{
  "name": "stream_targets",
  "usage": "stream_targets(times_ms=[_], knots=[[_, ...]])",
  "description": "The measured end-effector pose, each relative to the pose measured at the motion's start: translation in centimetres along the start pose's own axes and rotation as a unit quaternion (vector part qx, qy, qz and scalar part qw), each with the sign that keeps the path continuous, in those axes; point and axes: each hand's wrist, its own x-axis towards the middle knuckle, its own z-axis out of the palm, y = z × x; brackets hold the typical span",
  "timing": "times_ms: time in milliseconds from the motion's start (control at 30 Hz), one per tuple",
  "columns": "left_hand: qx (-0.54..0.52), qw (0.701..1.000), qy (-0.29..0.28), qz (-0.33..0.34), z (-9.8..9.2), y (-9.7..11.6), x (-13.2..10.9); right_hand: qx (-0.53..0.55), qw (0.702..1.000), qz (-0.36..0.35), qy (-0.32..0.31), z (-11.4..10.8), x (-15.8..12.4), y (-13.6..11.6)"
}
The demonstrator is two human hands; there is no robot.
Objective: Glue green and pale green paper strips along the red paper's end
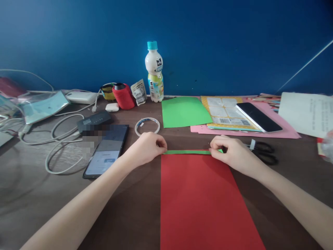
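A red sheet of paper (200,201) lies on the brown table (135,208) straight in front of me. Along its far edge runs a narrow green paper strip (188,152). My left hand (147,147) pinches the strip's left end with fingers closed. My right hand (231,152) pinches the strip's right end, also closed. Both hands rest at the far corners of the red sheet.
A tape roll (147,125), green sheet (183,111), drink bottle (154,73) and red cup (123,96) lie beyond. Black scissors (264,152) sit right of my right hand. Phones (108,149) (258,117), cables (59,139), pink paper (286,130) and a sticker sheet (226,113) surround.
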Motion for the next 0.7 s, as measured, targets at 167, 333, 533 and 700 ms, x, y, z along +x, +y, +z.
stream_targets(times_ms=[167, 333, 533, 700], knots=[[0.002, 1.0, 0.002, 0.003, 0.0, -0.1, 0.1, -0.002, 1.0, -0.003, 0.001, 0.0, 0.0, -0.1], [-0.006, 1.0, -0.003, 0.006, 0.0, -0.2, 0.1, 0.005, 1.0, 0.011, -0.002, -0.2, 0.0, 0.0], [-0.053, 0.998, -0.013, 0.007, -0.3, -0.9, 0.0, 0.046, 0.998, 0.042, -0.011, -0.6, 0.1, 0.4], [-0.101, 0.995, -0.013, 0.025, -0.6, -1.3, -0.1, 0.101, 0.994, 0.01, 0.028, -0.9, 0.1, 0.6]])
